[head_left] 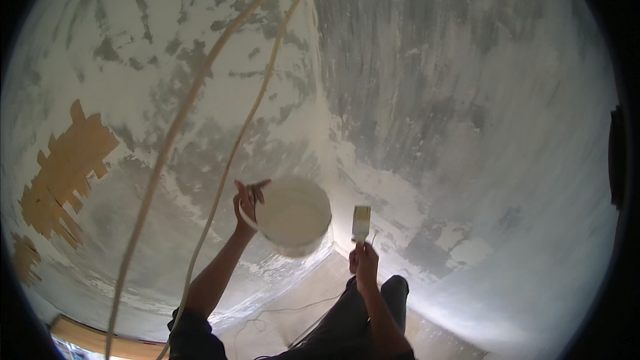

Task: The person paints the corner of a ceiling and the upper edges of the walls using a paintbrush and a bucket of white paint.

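Observation:
A white bucket [293, 217] hangs at the middle of the view, with a pale, whitish inside. My left hand [249, 201] grips it at its left side, where the bucket's handle loops by my wrist; some fingers reach out along the rim. To the right of the bucket and apart from it, my right hand [365, 259] is closed around the handle of a flat paintbrush [361, 220]. The brush points upward, its bristles yellowish toward the tip. Ahead, two walls with patchy white coating over grey meet in a corner [321, 113].
Two long tan ropes or hoses [177, 123] run from the top down past my left arm. Brown patches [67, 173] show on the left wall. A thin cord [280, 309] lies on the pale floor [327, 280] by my legs. Something dark [616, 160] stands at the right rim.

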Tool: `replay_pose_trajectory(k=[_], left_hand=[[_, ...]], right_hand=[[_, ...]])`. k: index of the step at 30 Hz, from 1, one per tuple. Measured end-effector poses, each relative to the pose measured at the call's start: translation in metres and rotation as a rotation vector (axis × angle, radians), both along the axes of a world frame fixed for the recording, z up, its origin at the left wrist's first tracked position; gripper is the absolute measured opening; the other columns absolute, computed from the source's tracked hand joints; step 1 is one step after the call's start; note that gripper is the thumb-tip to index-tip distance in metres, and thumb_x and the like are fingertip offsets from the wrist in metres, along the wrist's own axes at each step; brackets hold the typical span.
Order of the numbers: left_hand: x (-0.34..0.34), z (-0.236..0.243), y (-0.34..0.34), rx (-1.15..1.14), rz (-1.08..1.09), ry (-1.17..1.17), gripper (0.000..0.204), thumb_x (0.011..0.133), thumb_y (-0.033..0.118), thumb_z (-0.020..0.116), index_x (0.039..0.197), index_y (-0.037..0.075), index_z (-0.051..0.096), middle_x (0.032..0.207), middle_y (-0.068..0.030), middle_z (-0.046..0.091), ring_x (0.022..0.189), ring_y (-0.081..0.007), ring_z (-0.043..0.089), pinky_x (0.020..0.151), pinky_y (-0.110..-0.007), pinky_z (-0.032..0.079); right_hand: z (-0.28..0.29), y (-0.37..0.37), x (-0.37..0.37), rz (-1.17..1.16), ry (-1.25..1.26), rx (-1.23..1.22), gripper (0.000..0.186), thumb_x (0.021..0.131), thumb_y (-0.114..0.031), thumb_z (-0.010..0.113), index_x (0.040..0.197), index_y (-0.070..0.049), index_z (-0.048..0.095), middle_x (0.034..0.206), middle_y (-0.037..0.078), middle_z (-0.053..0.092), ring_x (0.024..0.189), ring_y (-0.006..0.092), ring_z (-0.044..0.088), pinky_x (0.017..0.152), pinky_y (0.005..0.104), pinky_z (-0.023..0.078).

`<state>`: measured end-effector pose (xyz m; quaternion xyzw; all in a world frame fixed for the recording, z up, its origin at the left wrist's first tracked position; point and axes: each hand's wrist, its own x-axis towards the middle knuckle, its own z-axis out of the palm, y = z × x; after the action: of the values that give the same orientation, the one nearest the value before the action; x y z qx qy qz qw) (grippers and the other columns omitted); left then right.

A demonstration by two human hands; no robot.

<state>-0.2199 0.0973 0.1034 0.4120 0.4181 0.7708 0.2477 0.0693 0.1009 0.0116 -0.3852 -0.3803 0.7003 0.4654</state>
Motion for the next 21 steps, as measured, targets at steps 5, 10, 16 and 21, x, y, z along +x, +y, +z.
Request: replay_pose_trajectory(k=[5,10,16,21], left_hand=[[-0.041,0.048,0.042,0.068,0.022,0.304,0.049,0.099,0.037,0.025,0.066,0.006,0.042,0.06,-0.0025,0.038,0.089,-0.0219,0.058,0.087,-0.038,0.042],[-0.094,0.075,0.089,0.102,-0.132,0.413,0.044,0.1,0.034,0.024,0.071,0.006,0.042,0.062,-0.0017,0.036,0.095,-0.0257,0.058,0.094,-0.039,0.04],[-0.15,0.102,0.103,-0.102,-0.064,0.475,0.055,0.096,0.05,0.023,0.062,0.008,0.037,0.057,-0.002,0.036,0.098,-0.0278,0.059,0.09,-0.039,0.042],[-0.173,0.123,0.104,-0.163,-0.197,0.267,0.06,0.092,0.057,0.026,0.056,0.011,0.037,0.051,-0.0029,0.038,0.099,-0.0281,0.058,0.087,-0.039,0.043]], right_hand=[[-0.005,0.092,-0.052,0.02,-0.032,0.122,0.024,0.094,-0.027,0.046,0.096,-0.005,0.055,0.054,-0.002,0.045,0.039,0.004,0.037,0.035,0.021,0.028],[-0.01,0.207,-0.112,-0.163,-0.235,0.414,0.023,0.094,-0.026,0.045,0.091,-0.005,0.053,0.057,-0.001,0.048,0.04,0.0055,0.039,0.034,0.0225,0.031],[0.039,0.285,-0.168,-0.332,-0.276,0.63,0.028,0.092,-0.025,0.046,0.085,0.001,0.054,0.061,0.008,0.055,0.055,0.0176,0.053,0.054,0.033,0.041],[0.042,0.342,-0.194,-0.398,-0.298,0.603,0.026,0.092,-0.023,0.045,0.092,0.001,0.054,0.068,0.015,0.057,0.065,0.0281,0.056,0.059,0.0387,0.042]])
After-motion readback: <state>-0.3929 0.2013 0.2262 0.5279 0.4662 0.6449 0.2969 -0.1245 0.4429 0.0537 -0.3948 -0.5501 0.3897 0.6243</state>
